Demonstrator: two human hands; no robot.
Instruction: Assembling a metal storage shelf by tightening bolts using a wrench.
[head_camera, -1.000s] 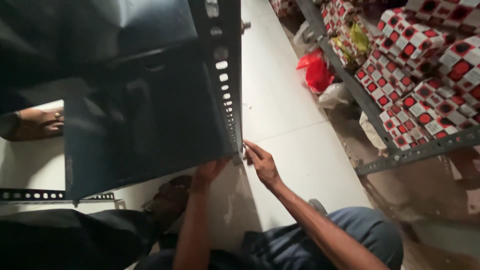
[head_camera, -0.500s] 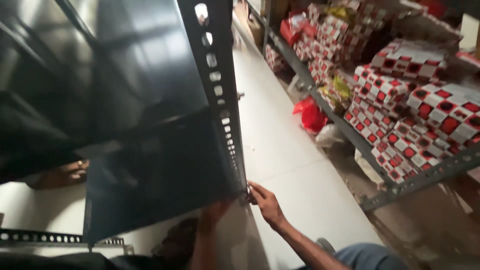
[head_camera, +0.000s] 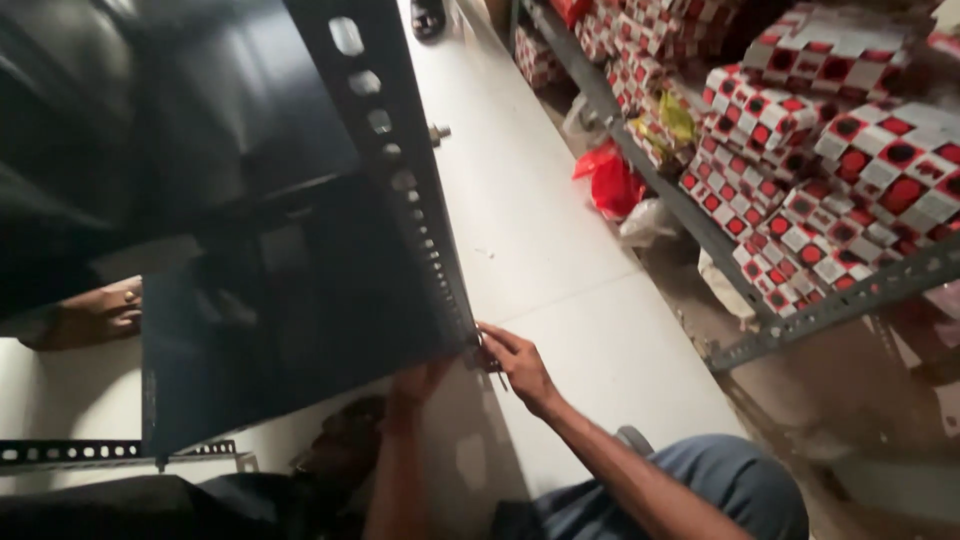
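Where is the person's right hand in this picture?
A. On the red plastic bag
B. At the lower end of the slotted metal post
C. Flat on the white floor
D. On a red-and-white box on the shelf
B: the right hand touches the bottom end of the slotted metal post, far from the boxes.

Two bare forearms are seen from above, both reaching forward and upward from the bottom of the view. The right hand (head_camera: 515, 362) is extended at the end of a long, nearly straight arm that enters from the lower right; its fingers are bunched together and pinched at their tips, with the back of the hand turned toward the viewer. The left hand (head_camera: 418, 382) is raised just beside it, slightly lower and in shadow, its fingers curled upward; its grip cannot be made out. The hands are held close together, not touching.
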